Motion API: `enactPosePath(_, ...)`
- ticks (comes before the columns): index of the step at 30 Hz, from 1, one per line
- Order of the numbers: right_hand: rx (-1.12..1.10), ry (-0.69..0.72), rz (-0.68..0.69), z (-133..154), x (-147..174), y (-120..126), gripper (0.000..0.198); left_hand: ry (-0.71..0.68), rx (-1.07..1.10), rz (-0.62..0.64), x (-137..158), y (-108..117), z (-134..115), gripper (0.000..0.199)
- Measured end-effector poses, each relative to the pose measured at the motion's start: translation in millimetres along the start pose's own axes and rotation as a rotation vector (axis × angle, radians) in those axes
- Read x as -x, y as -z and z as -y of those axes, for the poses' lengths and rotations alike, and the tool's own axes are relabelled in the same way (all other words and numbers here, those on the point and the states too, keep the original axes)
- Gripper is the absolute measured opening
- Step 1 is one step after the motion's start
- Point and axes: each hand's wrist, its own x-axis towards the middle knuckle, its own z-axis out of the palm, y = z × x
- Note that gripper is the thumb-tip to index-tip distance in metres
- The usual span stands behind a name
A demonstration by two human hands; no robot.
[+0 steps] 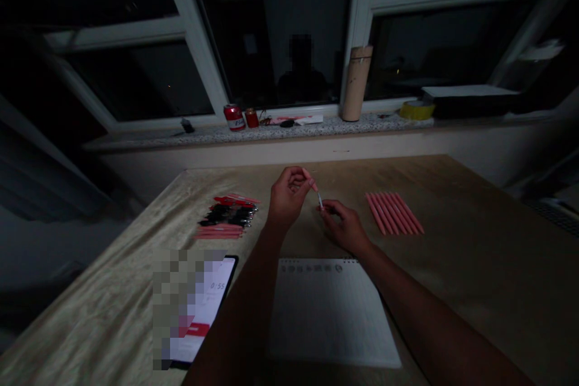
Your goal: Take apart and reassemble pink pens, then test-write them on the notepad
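Note:
Above the table, my left hand (289, 194) is closed in a pinch on a pink pen barrel (309, 178). A thin pale pen refill (320, 199) extends from the barrel's lower end, and my right hand (342, 224) pinches its other end. The two parts line up at a slant; how deep the refill sits in the barrel cannot be seen. Right of my hands lies a neat row of several pink pens (393, 213). To the left is a pile of loose pen parts (228, 217), pink, black and red, some with shiny metal ends.
A spiral notebook (332, 319) with small drawings along its top lies below my hands. At left, a phone (212, 295) shows a timer. The windowsill (325, 131) holds red cans (234, 117), a tan cylinder (357, 84) and yellow tape (417, 110).

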Motion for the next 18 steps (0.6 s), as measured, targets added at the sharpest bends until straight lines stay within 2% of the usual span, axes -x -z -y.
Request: enactPosePath(18,0.011,-0.023,-0.035,0.6,-0.6,0.0,0.024,0.018,-0.230,0.146,6.0,-8.2,12.3,0.014)
